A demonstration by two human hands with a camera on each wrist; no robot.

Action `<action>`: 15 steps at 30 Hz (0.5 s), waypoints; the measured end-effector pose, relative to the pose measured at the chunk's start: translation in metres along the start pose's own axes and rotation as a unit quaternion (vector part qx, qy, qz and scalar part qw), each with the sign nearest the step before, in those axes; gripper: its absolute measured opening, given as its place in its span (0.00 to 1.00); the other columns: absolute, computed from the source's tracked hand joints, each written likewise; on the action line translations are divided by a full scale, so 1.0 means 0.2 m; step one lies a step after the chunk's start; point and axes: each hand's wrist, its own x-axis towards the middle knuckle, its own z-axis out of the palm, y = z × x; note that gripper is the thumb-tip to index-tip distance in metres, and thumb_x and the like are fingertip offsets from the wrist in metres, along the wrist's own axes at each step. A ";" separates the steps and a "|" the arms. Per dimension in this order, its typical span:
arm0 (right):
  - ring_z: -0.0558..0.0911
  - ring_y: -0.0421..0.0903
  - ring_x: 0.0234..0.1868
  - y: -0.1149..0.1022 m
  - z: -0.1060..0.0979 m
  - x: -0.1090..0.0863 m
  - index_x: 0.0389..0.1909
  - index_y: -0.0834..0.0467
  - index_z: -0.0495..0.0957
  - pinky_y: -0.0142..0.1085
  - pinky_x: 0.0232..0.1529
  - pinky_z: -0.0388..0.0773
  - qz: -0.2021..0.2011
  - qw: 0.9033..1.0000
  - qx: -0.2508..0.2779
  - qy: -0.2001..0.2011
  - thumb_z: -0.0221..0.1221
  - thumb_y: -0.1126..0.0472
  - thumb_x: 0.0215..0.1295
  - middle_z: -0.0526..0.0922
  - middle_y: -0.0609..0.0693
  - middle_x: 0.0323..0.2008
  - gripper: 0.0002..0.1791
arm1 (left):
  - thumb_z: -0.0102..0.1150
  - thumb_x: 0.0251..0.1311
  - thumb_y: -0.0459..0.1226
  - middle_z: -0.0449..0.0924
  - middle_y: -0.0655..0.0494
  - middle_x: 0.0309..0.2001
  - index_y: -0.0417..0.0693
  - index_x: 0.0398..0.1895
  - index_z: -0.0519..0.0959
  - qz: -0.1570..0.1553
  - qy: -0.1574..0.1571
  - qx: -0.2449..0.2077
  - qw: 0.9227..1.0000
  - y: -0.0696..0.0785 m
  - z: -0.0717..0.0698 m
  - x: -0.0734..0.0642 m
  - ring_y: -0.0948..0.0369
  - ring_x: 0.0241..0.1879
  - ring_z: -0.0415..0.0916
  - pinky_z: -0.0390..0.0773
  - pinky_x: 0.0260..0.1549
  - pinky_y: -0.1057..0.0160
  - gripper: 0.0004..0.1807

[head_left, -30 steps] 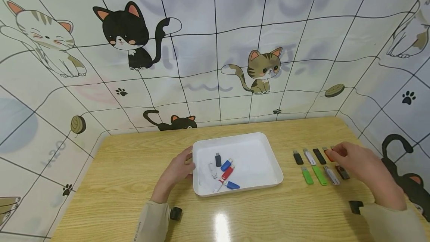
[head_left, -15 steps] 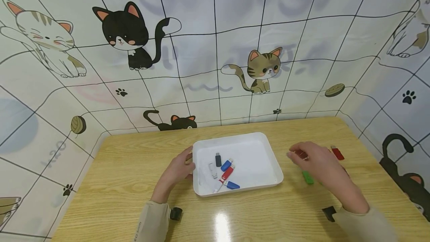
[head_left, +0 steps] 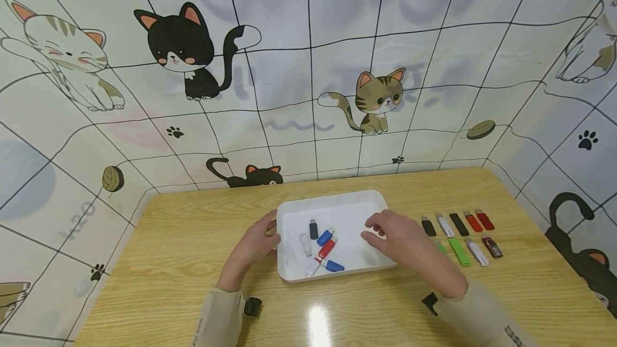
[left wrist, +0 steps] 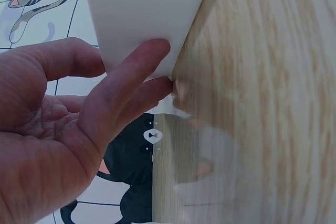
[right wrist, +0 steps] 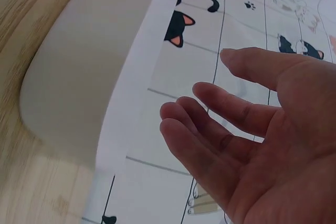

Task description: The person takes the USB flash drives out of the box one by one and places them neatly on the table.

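Note:
A white tray (head_left: 356, 224) stands on the table, with several USB sticks lying in its left half: a black USB stick (head_left: 313, 229), a blue USB stick (head_left: 325, 237), a red USB stick (head_left: 327, 248), another blue USB stick (head_left: 333, 266) and pale ones. My left hand (head_left: 254, 238) touches the tray's left outer wall; the left wrist view shows fingertips (left wrist: 157, 51) resting against it. Over the tray's right side is my right hand (head_left: 402, 240). In the right wrist view its fingers (right wrist: 210, 145) are loosely bent, thumb and fingertips apart, holding nothing.
Right of the tray, two rows of USB sticks lie on the wooden table (head_left: 193, 261), among them a green USB stick (head_left: 459, 252) and a red USB stick (head_left: 484, 220). My right hand partly covers another green one. A cat-patterned backdrop (head_left: 284, 90) encloses the back and sides.
My right hand has moved left from the far-right USB sticks, across the rows, to above the tray. The rows stand more fully uncovered. The left hand stays at the tray wall.

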 end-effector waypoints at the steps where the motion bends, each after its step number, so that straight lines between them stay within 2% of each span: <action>1: 0.78 0.43 0.35 -0.01 0.01 0.01 0.45 0.58 0.85 0.39 0.37 0.80 -0.003 1.000 -0.004 -0.004 0.66 0.53 0.69 0.80 0.46 0.34 0.12 | 0.52 0.67 0.25 0.66 0.31 0.72 0.36 0.81 0.55 -0.001 0.000 0.001 1.000 0.00 0.00 0.00 0.38 0.60 0.78 0.88 0.38 0.49 0.38; 5: 0.79 0.43 0.35 -0.06 0.04 0.03 0.46 0.58 0.85 0.40 0.37 0.81 -0.008 1.000 -0.012 -0.022 0.66 0.53 0.69 0.81 0.47 0.35 0.13 | 0.51 0.67 0.25 0.66 0.30 0.72 0.36 0.81 0.56 0.002 -0.001 -0.001 1.000 -0.01 0.01 0.01 0.38 0.60 0.79 0.88 0.38 0.50 0.38; 11: 0.82 0.46 0.39 -0.12 0.09 0.07 0.48 0.58 0.85 0.46 0.42 0.83 0.006 0.998 -0.020 -0.061 0.67 0.50 0.68 0.84 0.49 0.41 0.17 | 0.50 0.66 0.25 0.66 0.30 0.72 0.35 0.80 0.56 0.005 0.000 -0.001 1.000 0.00 0.00 0.00 0.38 0.60 0.79 0.88 0.37 0.49 0.38; 15: 0.81 0.46 0.38 -0.16 0.12 0.09 0.48 0.58 0.85 0.47 0.42 0.83 0.013 0.996 -0.025 -0.084 0.70 0.50 0.65 0.83 0.48 0.41 0.18 | 0.50 0.66 0.25 0.66 0.30 0.72 0.34 0.80 0.55 0.002 0.001 0.003 1.000 0.00 0.00 0.00 0.37 0.60 0.78 0.88 0.38 0.49 0.38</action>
